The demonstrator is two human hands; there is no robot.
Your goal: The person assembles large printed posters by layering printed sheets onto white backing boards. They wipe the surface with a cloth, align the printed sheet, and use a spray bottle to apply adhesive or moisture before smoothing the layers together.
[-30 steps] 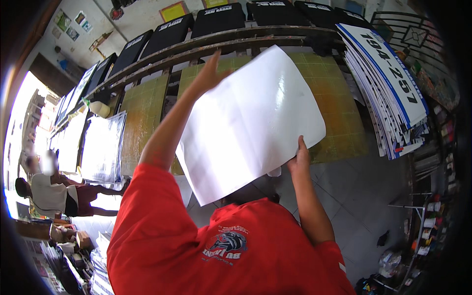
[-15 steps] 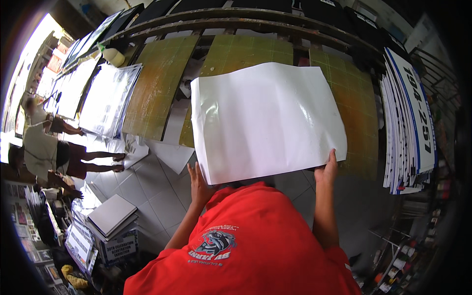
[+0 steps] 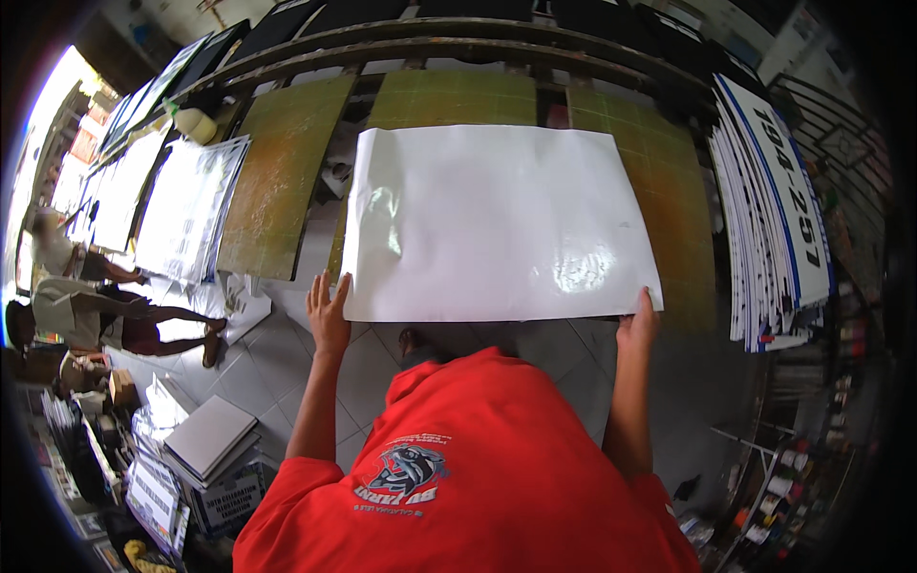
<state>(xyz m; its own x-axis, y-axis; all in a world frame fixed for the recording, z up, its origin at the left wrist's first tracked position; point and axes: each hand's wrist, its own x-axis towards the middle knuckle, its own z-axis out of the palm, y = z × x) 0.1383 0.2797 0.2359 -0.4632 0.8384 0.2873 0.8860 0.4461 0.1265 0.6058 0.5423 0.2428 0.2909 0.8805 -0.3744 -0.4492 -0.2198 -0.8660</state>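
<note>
A large glossy white sheet [image 3: 487, 224] lies across the middle green-yellow board [image 3: 449, 95] and reaches over the board to its right. Its near edge faces me, and the surface has a few ripples and bright reflections. By the sheet's near left corner, my left hand [image 3: 330, 317] is open, fingers apart, with the thumb against the edge. My right hand [image 3: 637, 323] pinches the near right corner, thumb on top; its other fingers are hidden beneath.
Another board [image 3: 277, 172] lies to the left, beside a stack of glossy sheets [image 3: 191, 210] and a pale bottle [image 3: 196, 124]. On the right stands a stack of printed panels [image 3: 774, 210]. Two people are at far left, one of them nearer [image 3: 105, 315]. A wooden rail [image 3: 458, 48] runs behind.
The sheet's near left corner has swung up and away from me, and its surface is flatter. My left hand has moved up and left; the right hand stays at its corner.
</note>
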